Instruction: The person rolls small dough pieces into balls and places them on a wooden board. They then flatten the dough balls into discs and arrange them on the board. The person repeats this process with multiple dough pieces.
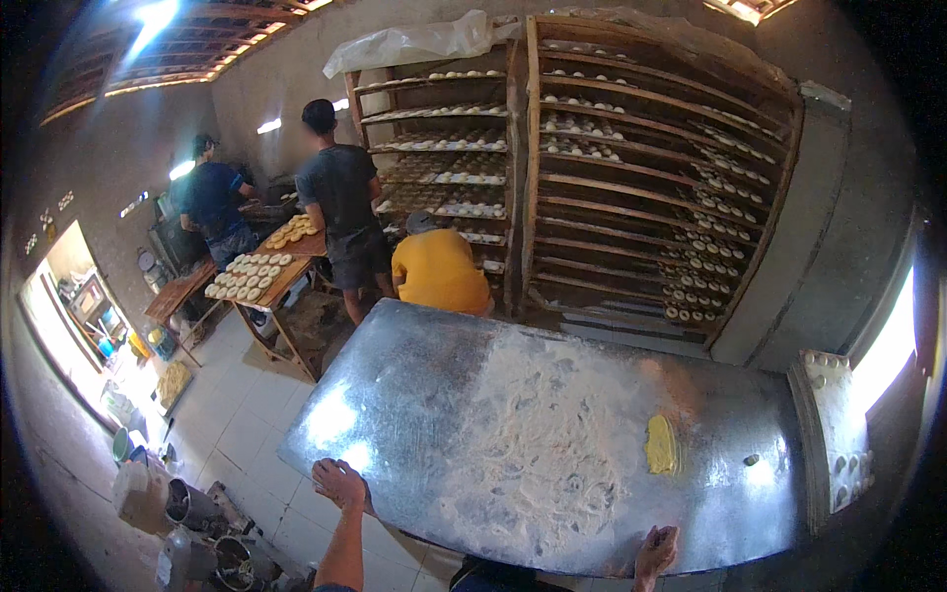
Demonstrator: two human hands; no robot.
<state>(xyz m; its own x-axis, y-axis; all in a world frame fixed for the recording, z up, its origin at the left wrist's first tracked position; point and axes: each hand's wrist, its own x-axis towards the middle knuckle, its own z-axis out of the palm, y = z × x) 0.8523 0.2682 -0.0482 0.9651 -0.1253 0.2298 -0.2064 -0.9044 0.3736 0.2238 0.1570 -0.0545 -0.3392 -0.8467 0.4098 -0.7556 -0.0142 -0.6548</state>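
Observation:
A metal-topped table (395,395) stretches in front of me, its middle covered by a wide patch of white flour (538,444). My left hand (338,483) rests on the table's near left edge, fingers laid out over the rim and holding nothing. At the near right edge, my right hand (656,551) sits with its fingers curled in, and no object shows in it. Beyond that hand, a yellow slab of what looks like dough or fat (662,444) lies beside the flour. A small dark lump (752,460) is farther right.
Wooden racks (533,148) with trays of dough pieces line the back wall. A person in yellow (439,266) crouches beyond the table. Two people (340,187) stand by a table of dough rings (252,276). Machine parts and containers (197,523) crowd the lower left; stacked trays (834,434) stand right.

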